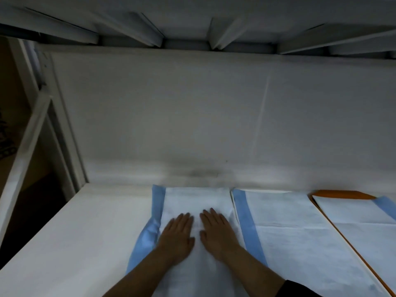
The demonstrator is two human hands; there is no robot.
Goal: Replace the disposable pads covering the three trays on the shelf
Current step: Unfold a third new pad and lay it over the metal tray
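Three white disposable pads with blue borders lie side by side on the shelf. My left hand (176, 234) and my right hand (216, 230) rest flat, fingers straight, on the leftmost pad (197, 198); its blue left border bulges up beside my left wrist. The middle pad (287, 228) lies flat on its tray to the right. The right pad (360, 213) covers an orange tray (342, 194), whose rim shows at the back and along the left side. The trays under the left and middle pads are hidden.
The white shelf surface (81, 236) stretches bare to the left of the pads. A white back wall (192, 116) rises behind, and the ribbed underside of an upper shelf (192, 24) hangs overhead. A white frame post (23, 146) stands at the left.
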